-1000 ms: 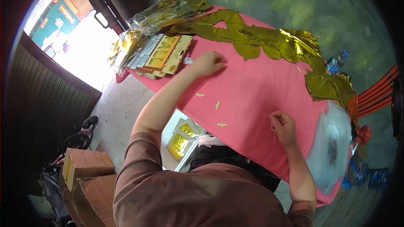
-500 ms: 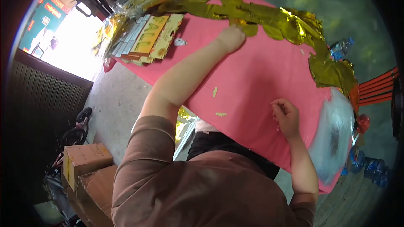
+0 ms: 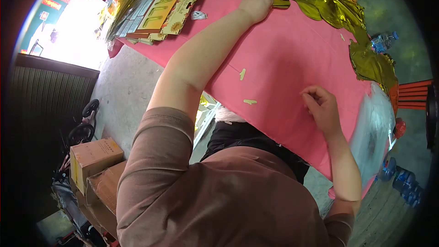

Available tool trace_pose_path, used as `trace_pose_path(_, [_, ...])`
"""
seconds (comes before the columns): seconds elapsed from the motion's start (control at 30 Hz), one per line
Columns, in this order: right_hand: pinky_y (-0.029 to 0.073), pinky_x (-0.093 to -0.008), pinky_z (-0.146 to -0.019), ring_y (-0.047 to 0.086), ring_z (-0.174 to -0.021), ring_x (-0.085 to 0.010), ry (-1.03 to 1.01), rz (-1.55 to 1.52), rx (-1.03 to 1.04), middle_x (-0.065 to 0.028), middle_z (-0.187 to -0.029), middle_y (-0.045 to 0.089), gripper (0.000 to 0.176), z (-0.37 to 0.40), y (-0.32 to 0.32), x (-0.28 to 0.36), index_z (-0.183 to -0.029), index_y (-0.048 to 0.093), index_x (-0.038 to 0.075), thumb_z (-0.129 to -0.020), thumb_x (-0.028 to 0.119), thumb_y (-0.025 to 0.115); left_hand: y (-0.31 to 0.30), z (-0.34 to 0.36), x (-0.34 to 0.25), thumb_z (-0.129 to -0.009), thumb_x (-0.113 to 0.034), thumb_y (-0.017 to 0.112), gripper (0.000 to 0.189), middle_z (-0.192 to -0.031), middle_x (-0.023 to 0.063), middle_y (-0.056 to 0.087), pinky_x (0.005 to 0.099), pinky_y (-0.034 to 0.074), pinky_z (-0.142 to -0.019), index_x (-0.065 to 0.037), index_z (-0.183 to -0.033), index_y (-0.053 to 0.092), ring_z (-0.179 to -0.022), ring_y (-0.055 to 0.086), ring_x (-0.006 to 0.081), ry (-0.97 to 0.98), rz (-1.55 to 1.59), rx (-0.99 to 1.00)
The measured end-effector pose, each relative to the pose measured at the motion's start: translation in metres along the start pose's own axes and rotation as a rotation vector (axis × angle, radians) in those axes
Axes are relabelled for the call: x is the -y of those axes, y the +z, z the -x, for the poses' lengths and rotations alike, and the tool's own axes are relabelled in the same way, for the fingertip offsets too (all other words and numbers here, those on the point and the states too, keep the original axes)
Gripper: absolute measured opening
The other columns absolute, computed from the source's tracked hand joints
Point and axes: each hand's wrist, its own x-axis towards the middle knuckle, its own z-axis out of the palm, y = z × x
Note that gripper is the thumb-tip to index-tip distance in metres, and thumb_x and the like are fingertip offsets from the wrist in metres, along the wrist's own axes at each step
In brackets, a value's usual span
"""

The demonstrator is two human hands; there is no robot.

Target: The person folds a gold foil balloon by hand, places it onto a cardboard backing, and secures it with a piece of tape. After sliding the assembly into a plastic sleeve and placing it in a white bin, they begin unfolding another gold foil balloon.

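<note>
My left hand point(image 3: 256, 7) is closed at the far side of the pink-covered table point(image 3: 283, 55), its fingertips pressed on the edge of a shiny gold foil strip point(image 3: 315, 0). Over the right part of the cloth hovers my right hand point(image 3: 323, 107), loosely curled, thumb and fingers apart and nothing visible in them. Left of my left hand lies a stack of printed "FALL" packages point(image 3: 162, 11), with a small bundle of white string point(image 3: 199, 15) beside it. Two small pale cutouts, one upper point(image 3: 242, 74) and one lower point(image 3: 249, 102), rest on the near cloth.
Clear plastic bags point(image 3: 372, 128) cover the table's right end. A clear bottle point(image 3: 385, 42) and large blue water bottles point(image 3: 407, 183) stand beyond it. Cardboard boxes point(image 3: 96, 158) and a small wheeled frame point(image 3: 82, 132) are on the floor at left.
The view has tilted, so the table sits higher in it. My left hand stays at the foil's edge. My right hand has lifted slightly and its fingers have shifted.
</note>
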Motion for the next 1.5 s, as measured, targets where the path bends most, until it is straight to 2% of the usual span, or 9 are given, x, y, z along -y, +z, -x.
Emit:
trace_pose_path(0.17, [0.044, -0.0229, -0.066, 0.054, -0.071, -0.0089, -0.205, 0.201, 0.135, -0.0009, -0.077, 0.058, 0.011, -0.042, 0.014, 0.025, -0.093, 0.061, -0.001, -0.087, 0.008, 0.059, 0.014, -0.007, 0.006, -0.076, -0.019, 0.063, 0.007, -0.078, 0.0104, 0.067, 0.0409, 0.052, -0.07, -0.013, -0.076, 0.067, -0.077, 0.065, 0.0285, -0.301, 0.229, -0.066])
trace_pose_path(0.4, [0.045, -0.0339, -0.086, 0.057, -0.1, -0.0287, -0.756, 0.657, -0.312, -0.0171, -0.109, 0.059, 0.028, -0.172, 0.022, -0.01, -0.109, 0.058, -0.002, -0.084, 0.011, 0.057, 0.019, -0.006, 0.015, -0.061, -0.023, 0.083, 0.027, -0.071, 0.0092, 0.066, 0.0364, 0.05, -0.068, -0.008, -0.066, 0.06, -0.068, 0.063, 0.0232, -0.497, 0.678, 0.069])
trace_pose_path(0.53, [0.039, -0.0369, -0.098, 0.05, -0.115, -0.0327, -0.758, 0.595, -0.412, -0.0201, -0.123, 0.053, 0.041, -0.218, 0.036, -0.014, -0.122, 0.051, -0.003, -0.085, 0.014, 0.057, 0.01, -0.006, 0.016, -0.06, -0.025, 0.085, 0.031, -0.069, 0.0074, 0.066, 0.033, 0.05, -0.066, -0.008, -0.064, 0.061, -0.064, 0.061, 0.0189, -0.542, 0.753, 0.138])
trace_pose_path(0.6, [0.033, -0.0389, -0.106, 0.04, -0.128, -0.033, -0.503, 0.497, -0.11, -0.0226, -0.134, 0.045, 0.052, -0.235, 0.038, -0.018, -0.131, 0.042, -0.004, -0.085, 0.016, 0.056, -0.002, -0.007, 0.021, -0.06, -0.024, 0.085, 0.026, -0.069, 0.0077, 0.066, 0.0315, 0.049, -0.064, -0.008, -0.066, 0.065, -0.063, 0.06, 0.0159, -0.417, 0.723, 0.238])
trace_pose_path(0.63, [0.033, -0.0411, -0.105, 0.036, -0.131, -0.0328, -0.726, 0.752, -0.299, -0.0225, -0.137, 0.042, 0.053, -0.234, 0.044, -0.038, -0.132, 0.041, -0.002, -0.086, 0.017, 0.056, 0.004, -0.006, 0.026, -0.062, -0.022, 0.084, 0.024, -0.069, 0.0078, 0.066, 0.0301, 0.049, -0.062, -0.007, -0.067, 0.066, -0.064, 0.06, 0.0144, -0.385, 0.78, 0.219])
trace_pose_path(0.87, [0.041, -0.043, -0.093, 0.05, -0.114, -0.0309, -0.586, 0.783, -0.397, -0.0157, -0.125, 0.053, 0.041, -0.207, 0.047, -0.021, -0.116, 0.055, 0.001, -0.08, 0.021, 0.059, -0.003, -0.011, 0.035, -0.076, -0.012, 0.076, 0.019, -0.068, 0.003, 0.064, 0.0237, 0.047, -0.057, -0.006, -0.065, 0.061, -0.059, 0.056, 0.0101, -0.632, 1.416, 0.18])
trace_pose_path(1.2, [0.038, -0.0425, -0.099, 0.051, -0.116, -0.0321, -0.564, 0.78, -0.41, -0.0195, -0.122, 0.056, 0.04, -0.203, 0.048, -0.02, -0.115, 0.058, 0.001, -0.082, 0.023, 0.06, -0.047, -0.031, 0.059, -0.073, -0.016, 0.08, 0.024, -0.065, -0.0015, 0.06, 0.0205, 0.034, -0.049, -0.01, -0.064, 0.058, -0.056, 0.049, 0.0043, -0.53, 1.028, 0.293])
trace_pose_path(1.3, [0.038, -0.0437, -0.099, 0.05, -0.116, -0.0347, -0.487, 0.681, -0.409, -0.0215, -0.125, 0.053, 0.046, -0.203, 0.048, -0.015, -0.122, 0.053, 0.001, -0.082, 0.023, 0.06, -0.038, -0.025, 0.052, -0.065, -0.016, 0.085, 0.026, -0.065, 0.0027, 0.061, 0.0264, 0.049, -0.063, 0.0, -0.07, 0.065, -0.062, 0.058, 0.0116, -0.417, 1.124, 0.34])
trace_pose_path(1.5, [0.036, -0.0446, -0.1, 0.046, -0.118, -0.0386, -0.516, 0.642, -0.425, -0.0235, -0.129, 0.046, 0.052, -0.202, 0.048, -0.015, -0.128, 0.048, 0.001, -0.083, 0.025, 0.061, 0.012, -0.02, 0.034, -0.067, -0.012, 0.083, 0.028, -0.06, -0.0002, 0.057, 0.0271, 0.037, -0.047, -0.005, -0.06, 0.057, -0.051, 0.047, 0.0092, -0.438, 0.946, 0.312])
